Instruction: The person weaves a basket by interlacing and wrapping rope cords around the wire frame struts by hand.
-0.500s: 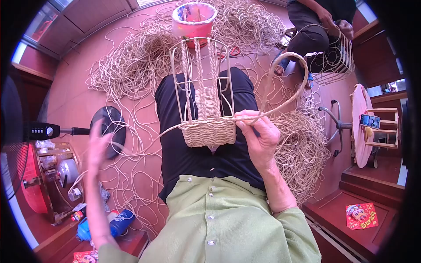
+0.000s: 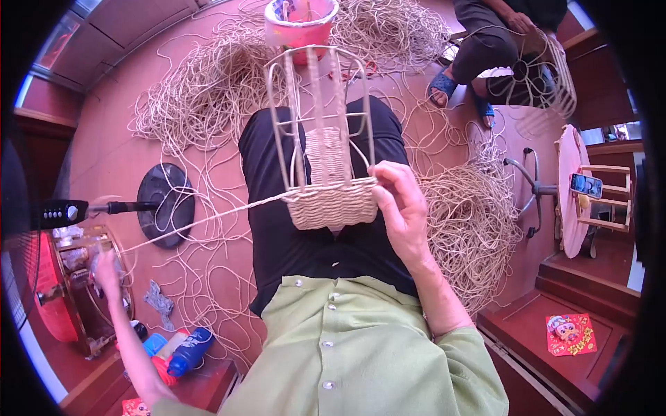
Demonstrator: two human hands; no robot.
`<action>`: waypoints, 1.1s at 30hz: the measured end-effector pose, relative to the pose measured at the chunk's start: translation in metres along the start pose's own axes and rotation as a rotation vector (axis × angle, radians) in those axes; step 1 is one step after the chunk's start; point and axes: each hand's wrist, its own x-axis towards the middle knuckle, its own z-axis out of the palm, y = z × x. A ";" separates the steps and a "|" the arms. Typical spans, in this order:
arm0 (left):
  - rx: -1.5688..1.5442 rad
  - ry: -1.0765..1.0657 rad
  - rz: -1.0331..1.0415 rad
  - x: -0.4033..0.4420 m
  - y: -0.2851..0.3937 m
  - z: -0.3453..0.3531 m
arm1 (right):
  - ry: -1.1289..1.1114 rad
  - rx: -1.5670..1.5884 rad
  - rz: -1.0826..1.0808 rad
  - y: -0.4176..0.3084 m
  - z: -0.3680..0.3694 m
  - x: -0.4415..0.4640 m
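The woven basket (image 2: 331, 206) is sitting over the person's black trousers (image 2: 277, 256), between the two hands, its pale upright rods (image 2: 318, 90) pointing toward the far side. The right hand (image 2: 406, 215) is pinching the basket's right rim, thumb on the near side and forefinger bent over the top, with almost no gap between the tips. The left hand (image 2: 107, 272) is reaching out to the near left, well apart from the basket. Its fingers are blurring but appear to be closing around a cord (image 2: 236, 210); how tightly, one cannot tell. The cord is running taut from the basket's left rim to that hand.

Loose cord is lying in heaps: a tangled pile (image 2: 208, 93) on the far left and a coiled pile (image 2: 468, 236) on the right. A pink bucket (image 2: 300, 35) is standing at the far side, beyond the basket. On the far right, a seated co-worker (image 2: 489, 48) is holding a wire frame (image 2: 544, 80). A blue bottle (image 2: 191, 352) is lying on the near left, and a phone (image 2: 586, 184) is resting by a pink round panel (image 2: 570, 222) on the right.
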 end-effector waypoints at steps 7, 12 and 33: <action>-1.201 -0.515 0.068 -0.049 0.382 -0.099 | -0.060 0.131 0.225 0.004 -0.003 0.005; -1.491 -0.926 0.175 -0.086 0.462 -0.101 | -0.020 0.105 0.225 0.007 0.005 0.008; -1.904 -0.723 0.210 -0.121 0.407 -0.186 | -0.427 0.114 -0.358 -0.076 0.097 -0.021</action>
